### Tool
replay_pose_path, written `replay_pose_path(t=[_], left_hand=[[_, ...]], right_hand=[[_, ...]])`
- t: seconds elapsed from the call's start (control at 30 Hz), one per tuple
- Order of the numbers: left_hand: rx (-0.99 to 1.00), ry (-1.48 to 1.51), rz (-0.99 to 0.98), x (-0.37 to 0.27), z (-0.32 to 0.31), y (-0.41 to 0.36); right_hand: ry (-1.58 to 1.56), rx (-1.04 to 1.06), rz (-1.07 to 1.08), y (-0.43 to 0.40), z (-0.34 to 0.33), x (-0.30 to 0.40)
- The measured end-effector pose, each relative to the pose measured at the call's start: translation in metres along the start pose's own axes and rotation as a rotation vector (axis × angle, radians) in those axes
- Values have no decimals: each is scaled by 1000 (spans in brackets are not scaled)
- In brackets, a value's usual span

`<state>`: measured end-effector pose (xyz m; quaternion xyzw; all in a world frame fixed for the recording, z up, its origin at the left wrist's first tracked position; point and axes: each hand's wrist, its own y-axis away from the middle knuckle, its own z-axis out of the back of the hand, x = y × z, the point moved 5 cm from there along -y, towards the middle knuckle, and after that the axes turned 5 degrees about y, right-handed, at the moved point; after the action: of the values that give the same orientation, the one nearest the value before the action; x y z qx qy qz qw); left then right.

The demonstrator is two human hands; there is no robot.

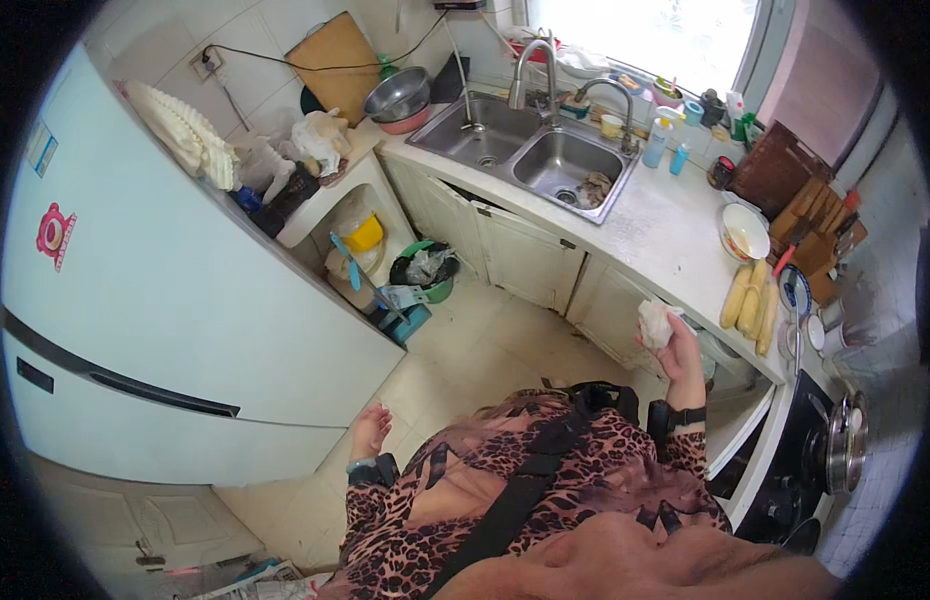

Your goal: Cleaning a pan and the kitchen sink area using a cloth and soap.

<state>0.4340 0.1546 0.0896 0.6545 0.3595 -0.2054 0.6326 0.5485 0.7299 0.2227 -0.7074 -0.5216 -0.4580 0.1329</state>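
Observation:
My right hand (pixel 681 358) is raised in front of the base cabinets, beside the counter edge, its fingers closed around a soft white lump (pixel 657 322). Whether that lump is bread or crumpled paper is not clear. My left hand (pixel 371 430) hangs low over the floor near the refrigerator's lower corner, fingers curled. A tiny whitish speck shows at its fingertips, too small to identify. On the counter near my right hand lie several yellow corn cobs (pixel 748 304), and behind them stands a white bowl (pixel 744 232).
A white refrigerator (pixel 194 300) fills the left side. Ahead is a double steel sink (pixel 502 139) with a rag (pixel 596 189) in one basin. A green bin (pixel 440 291) and a blue dustpan (pixel 408 324) stand on the floor. At right are a gas stove (pixel 787 450) and a steel pot (pixel 847 442).

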Motion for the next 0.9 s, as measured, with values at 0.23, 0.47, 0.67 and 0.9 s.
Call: replay_pose_path(t=[0.23,0.47,0.67,0.9], left_hand=[[-80,53,40,12,36,-9],[-133,137,61,-15,6,-60],[-10,88,-14,-100,-104,-117],[109,-107,-195,-215,-258,-164]], right_hand=[[41,73,-9,-100,-39,-12],[-66,148,-67,-207,-58,-4],[-147,119,-33,-295,-61,43],[-172,102,15,-351,-63,88]])
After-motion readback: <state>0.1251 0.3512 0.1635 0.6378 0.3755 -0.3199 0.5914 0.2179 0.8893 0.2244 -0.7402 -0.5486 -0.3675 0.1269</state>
